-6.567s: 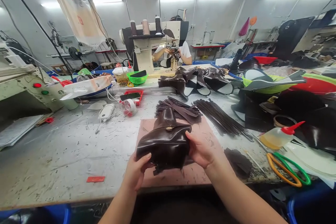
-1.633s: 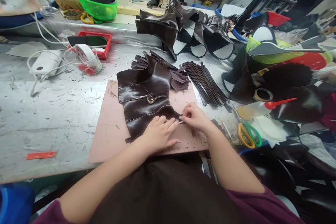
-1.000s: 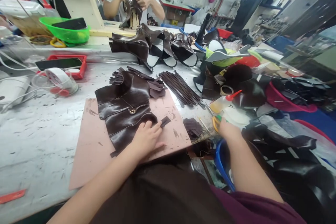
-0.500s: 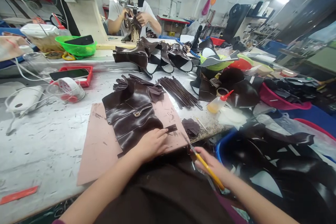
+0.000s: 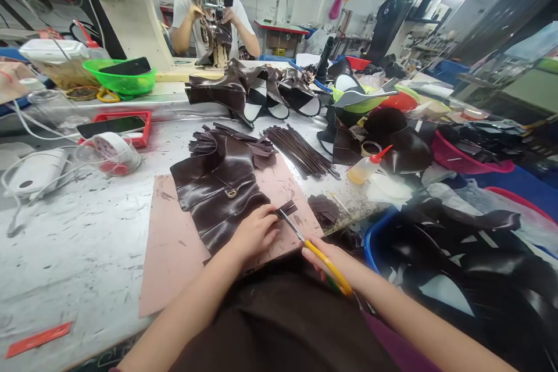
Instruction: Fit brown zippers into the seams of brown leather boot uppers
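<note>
A dark brown leather boot piece (image 5: 220, 186) with a small gold buckle lies on a pink cutting mat (image 5: 174, 250). My left hand (image 5: 255, 232) presses on its near edge, fingers pinched at a short leather strap end (image 5: 288, 207). My right hand (image 5: 325, 258) grips yellow-and-green-handled scissors (image 5: 314, 247), whose blades point up-left and meet that strap end.
Cut leather strips (image 5: 300, 151) and tabs lie beyond the mat. A glue bottle with a red nozzle (image 5: 366, 167) stands at the right. Finished boot pieces (image 5: 253, 90), a green bowl (image 5: 120, 75), a phone in a red tray (image 5: 113, 126). Another person sews behind (image 5: 209, 17).
My right hand reached right, picked up the scissors and brought them to the strap at the leather's near edge. My left hand stayed on the leather.
</note>
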